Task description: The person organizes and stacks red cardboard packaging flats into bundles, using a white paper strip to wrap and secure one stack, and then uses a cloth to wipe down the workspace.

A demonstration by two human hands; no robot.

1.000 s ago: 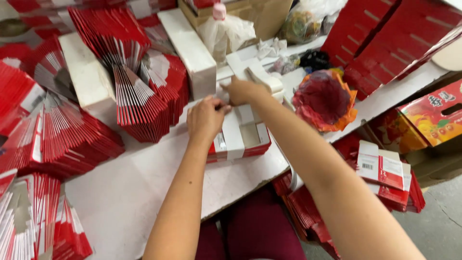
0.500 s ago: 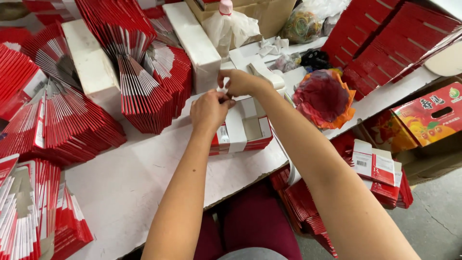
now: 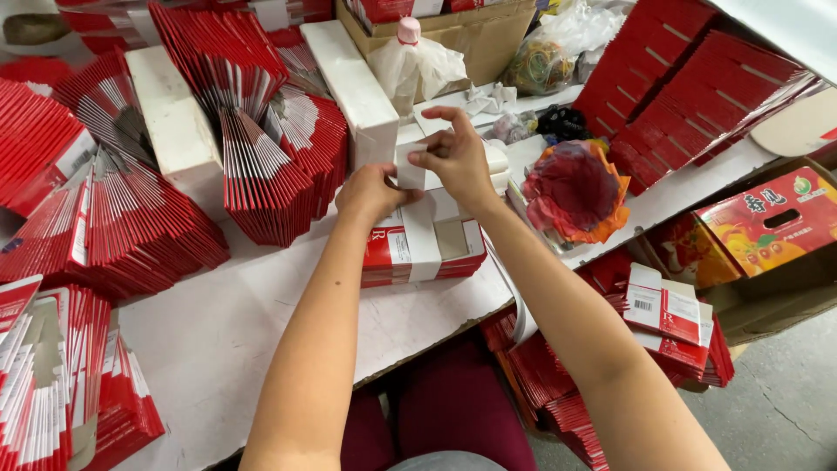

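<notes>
Two hands: both meet over a small stack of flat red-and-white cartons (image 3: 425, 249) lying on the white worktable (image 3: 218, 340), near its front edge.
Paper band: a white paper strip (image 3: 422, 228) runs over the top and down the front of that stack; its upper end stands up between the two hands.
Left hand: the left hand (image 3: 373, 194) lies knuckles-up at the stack's back left corner, fingers curled together, thumb and fingertips pinching the strip's upper end.
Right hand: the right hand (image 3: 455, 157) is raised just above and behind the stack, fingers bent and closed on the same end of the strip from the other side, index finger arched over it.
Forearms: both reach forward from the bottom of the view, bare, converging at the stack.
Cardboard box: a brown cardboard box (image 3: 471, 30) at the far edge holds red cartons, only partly visible.
Clear bag: a clear plastic bag (image 3: 545, 61) beside that box holds a tangle of rubber bands.
Printed crate: a fruit-printed cardboard box (image 3: 767, 231) stands low on the right, its contents hidden.
Fanned stacks: fanned bundles of red flat cartons (image 3: 261, 166) cover the table's left and far side, with white blocks (image 3: 179, 131) lying among them.
Orange-red bag: a crumpled orange-red plastic bag (image 3: 575, 192) sits open just right of the hands.
Below the table: more banded red cartons (image 3: 667, 327) are piled by the person's right side.
</notes>
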